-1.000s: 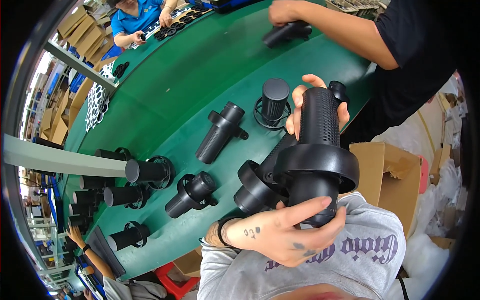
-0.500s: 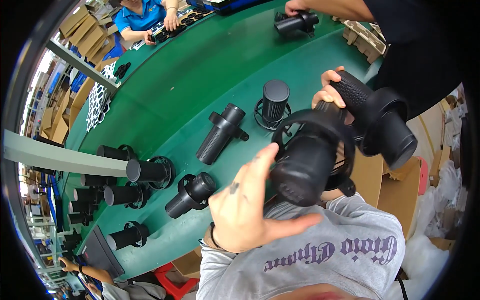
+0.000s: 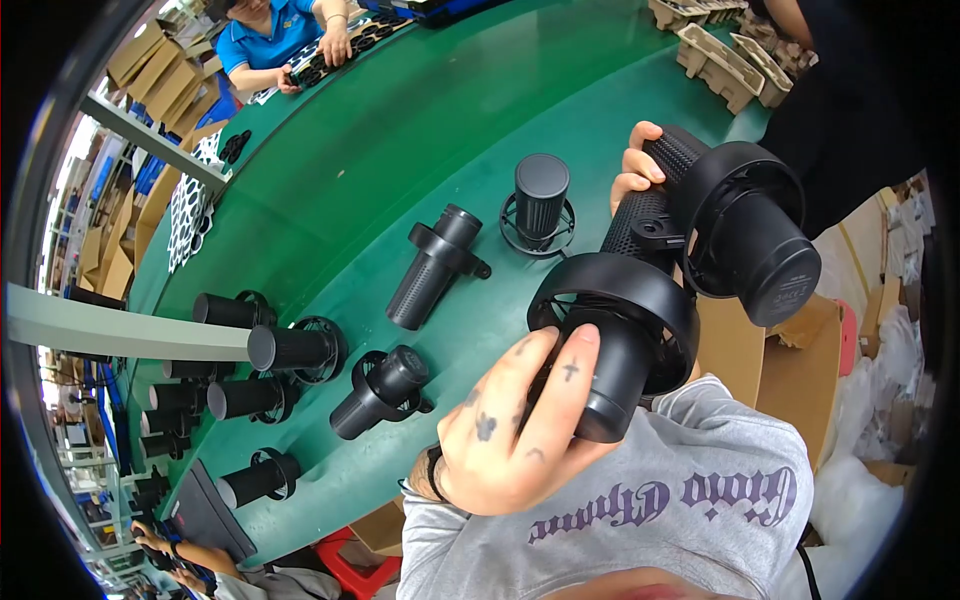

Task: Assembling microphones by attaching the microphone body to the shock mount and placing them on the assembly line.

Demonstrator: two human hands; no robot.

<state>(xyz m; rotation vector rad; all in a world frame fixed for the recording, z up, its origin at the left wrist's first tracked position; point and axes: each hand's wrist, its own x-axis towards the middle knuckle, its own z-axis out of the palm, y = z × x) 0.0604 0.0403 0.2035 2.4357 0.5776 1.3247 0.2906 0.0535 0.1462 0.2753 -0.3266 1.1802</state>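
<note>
My right hand (image 3: 634, 168) reaches round from behind two black microphones with ring-shaped mounts, its fingertips curled over their perforated ends; its palm is hidden. The nearer microphone (image 3: 625, 375) tilts toward me, and my left hand (image 3: 500, 440) is closed around its smooth lower end. Just right of it, the second microphone (image 3: 770, 245) leans the same way, its flat end facing me. Beyond my left hand, a similar microphone (image 3: 435, 268) lies on the green table (image 3: 400, 160). Another one (image 3: 542, 195) stands upright in its round mount.
Several more black microphones (image 3: 250, 396) lie at the left under a pale post (image 3: 130, 322). A co-worker in blue (image 3: 275, 40) handles black parts across the table. Moulded pulp trays (image 3: 718, 65) sit at the far right, near a dark-clothed person (image 3: 850, 130). A cardboard box (image 3: 800, 380) stands at my right.
My left hand has gone from spread fingers to a grip on the nearer microphone's lower end. Both held microphones have shifted and turned slightly. The far-right person's hand and microphone have left the table.
</note>
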